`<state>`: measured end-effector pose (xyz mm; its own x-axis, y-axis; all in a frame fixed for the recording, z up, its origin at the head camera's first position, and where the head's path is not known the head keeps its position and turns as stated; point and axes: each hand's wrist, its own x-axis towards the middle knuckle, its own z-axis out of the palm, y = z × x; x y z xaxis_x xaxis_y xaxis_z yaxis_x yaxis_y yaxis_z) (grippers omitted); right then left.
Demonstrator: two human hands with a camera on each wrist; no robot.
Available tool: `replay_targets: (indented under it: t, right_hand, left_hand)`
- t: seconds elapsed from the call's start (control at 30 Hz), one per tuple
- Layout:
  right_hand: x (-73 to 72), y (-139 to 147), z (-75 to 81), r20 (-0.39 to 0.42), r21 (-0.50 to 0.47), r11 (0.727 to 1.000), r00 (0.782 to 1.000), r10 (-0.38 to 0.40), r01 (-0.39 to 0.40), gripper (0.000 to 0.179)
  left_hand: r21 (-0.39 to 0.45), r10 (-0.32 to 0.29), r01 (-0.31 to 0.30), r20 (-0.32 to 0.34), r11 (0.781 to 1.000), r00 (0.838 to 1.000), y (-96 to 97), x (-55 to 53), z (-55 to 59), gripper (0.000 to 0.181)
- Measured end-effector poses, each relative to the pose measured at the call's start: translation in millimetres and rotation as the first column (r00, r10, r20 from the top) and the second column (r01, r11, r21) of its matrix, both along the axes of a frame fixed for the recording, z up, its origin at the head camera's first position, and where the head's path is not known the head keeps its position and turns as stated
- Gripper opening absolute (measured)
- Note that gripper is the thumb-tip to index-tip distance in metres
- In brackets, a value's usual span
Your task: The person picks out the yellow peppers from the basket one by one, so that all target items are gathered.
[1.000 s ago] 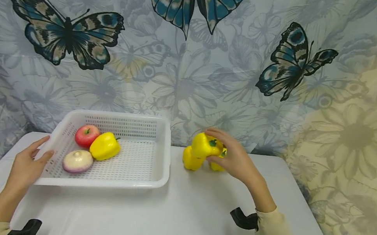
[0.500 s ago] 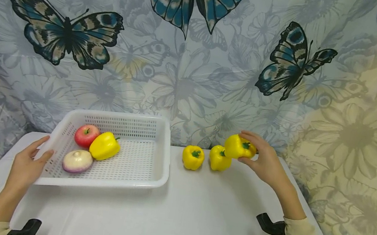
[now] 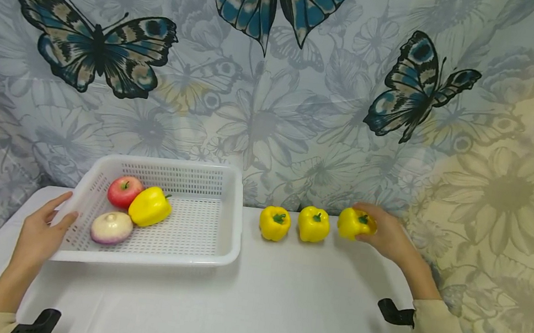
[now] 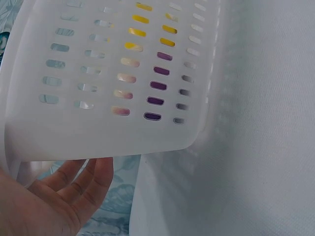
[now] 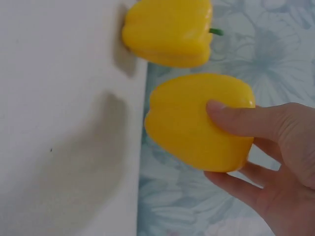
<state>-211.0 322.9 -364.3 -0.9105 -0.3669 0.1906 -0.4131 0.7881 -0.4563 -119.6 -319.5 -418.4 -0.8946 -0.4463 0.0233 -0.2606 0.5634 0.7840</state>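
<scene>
My right hand [image 3: 386, 234] grips a yellow bell pepper [image 3: 352, 224] by its stem side, near the table's back edge. In the right wrist view the thumb lies across this pepper [image 5: 187, 123], with other fingers beneath; its shadow falls apart from it. Two more yellow bell peppers, a left one [image 3: 274, 224] and a middle one [image 3: 313, 225], stand in a row beside it. My left hand [image 3: 41, 228] holds the left rim of a white plastic basket [image 3: 145, 262]. From the left wrist, its fingers [image 4: 91, 189] show behind the basket's end; the thumb is hidden there.
Inside the basket lie a red apple [image 3: 125, 192], a yellow bell pepper [image 3: 150, 206] and a purple-white onion [image 3: 111, 228]. The white table [image 3: 228, 317] ends at a butterfly-patterned cloth backdrop [image 3: 263, 116].
My right hand has carried its bell pepper rightward past the other two and lowered it towards the table. The left hand and basket stay in place.
</scene>
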Motion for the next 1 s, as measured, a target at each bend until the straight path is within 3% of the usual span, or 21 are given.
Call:
replay_targets:
  t: [0.17, 0.23, 0.4, 0.53, 0.6, 0.7, 0.87, 0.93, 1.0]
  right_hand:
    - [-11.1, 4.7, -12.8, 0.053, 0.014, 0.999, 0.998, 0.045, -0.046, 0.065]
    - [-15.1, 5.8, -16.6, 0.067, 0.025, 0.998, 0.996, 0.055, -0.057, 0.065]
    - [-22.6, 7.3, -22.9, 0.099, 0.057, 0.996, 0.993, 0.065, -0.071, 0.064]
    - [-27.3, 7.1, -26.7, 0.111, 0.061, 0.995, 0.991, 0.068, -0.075, 0.064]
    - [-28.7, 7.0, -27.8, 0.116, 0.059, 0.995, 0.991, 0.069, -0.076, 0.065]
    - [-29.9, 7.2, -28.9, 0.124, 0.058, 0.995, 0.989, 0.076, -0.083, 0.065]
    - [-28.0, 5.9, -27.5, 0.125, 0.065, 0.993, 0.988, 0.090, -0.099, 0.066]
    - [-26.5, 4.8, -25.6, 0.123, 0.067, 0.992, 0.988, 0.095, -0.104, 0.067]
    - [-25.4, 4.0, -23.7, 0.118, 0.068, 0.992, 0.988, 0.099, -0.108, 0.067]
  left_hand:
    - [0.002, -0.019, 0.019, -0.003, 1.000, 1.000, 1.0, 1.5, 2.0, 0.056]
    - [0.001, -0.001, 0.001, -0.007, 1.000, 1.000, 0.9, 0.3, 0.4, 0.056]
    - [0.018, 0.011, -0.011, -0.010, 1.000, 1.000, -7.5, -5.9, -10.8, 0.058]
    - [-0.004, -0.015, 0.015, -0.031, 1.000, 0.999, -21.0, -11.1, -25.2, 0.061]
    - [0.015, -0.018, 0.018, -0.024, 1.000, 1.000, -22.9, -12.9, -26.2, 0.061]
    - [0.007, -0.021, 0.022, -0.032, 1.000, 0.999, -32.1, -19.0, -39.8, 0.062]
    - [-0.019, -0.032, 0.030, -0.065, 0.999, 0.997, -53.5, -30.8, -72.4, 0.064]
    - [-0.018, -0.026, 0.025, -0.057, 1.000, 0.998, -50.7, -29.0, -68.1, 0.064]
    - [-0.011, -0.016, 0.016, -0.043, 1.000, 0.999, -40.6, -22.8, -53.7, 0.063]
